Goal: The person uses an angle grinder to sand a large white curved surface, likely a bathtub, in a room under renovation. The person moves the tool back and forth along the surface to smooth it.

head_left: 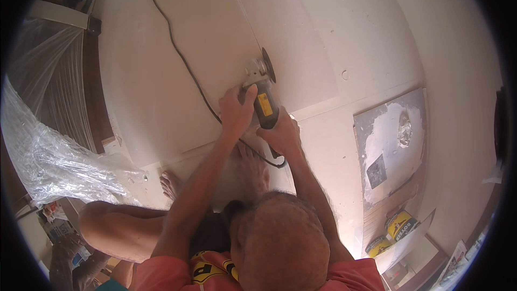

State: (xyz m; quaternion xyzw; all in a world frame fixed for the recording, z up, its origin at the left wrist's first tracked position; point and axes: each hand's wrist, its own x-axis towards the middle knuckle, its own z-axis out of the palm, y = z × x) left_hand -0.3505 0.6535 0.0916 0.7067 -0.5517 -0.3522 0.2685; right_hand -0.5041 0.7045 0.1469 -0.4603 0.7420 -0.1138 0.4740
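Note:
An angle grinder with a dark body, a yellow label and a metal head is held between my two hands. My left hand is closed on its front part, just behind the head. Around the rear of the body wraps my right hand. The thin dark disc stands on edge at the right of the head, against or just above a pale flat board. A thin straight line runs from the disc toward the far edge of the board. Whether the disc is turning, I cannot tell.
A black cord crosses the board and passes under my left wrist. My bare foot is close behind the grinder. Clear plastic sheeting drapes at the left. A paint-smeared panel lies at the right, with yellow cans near it.

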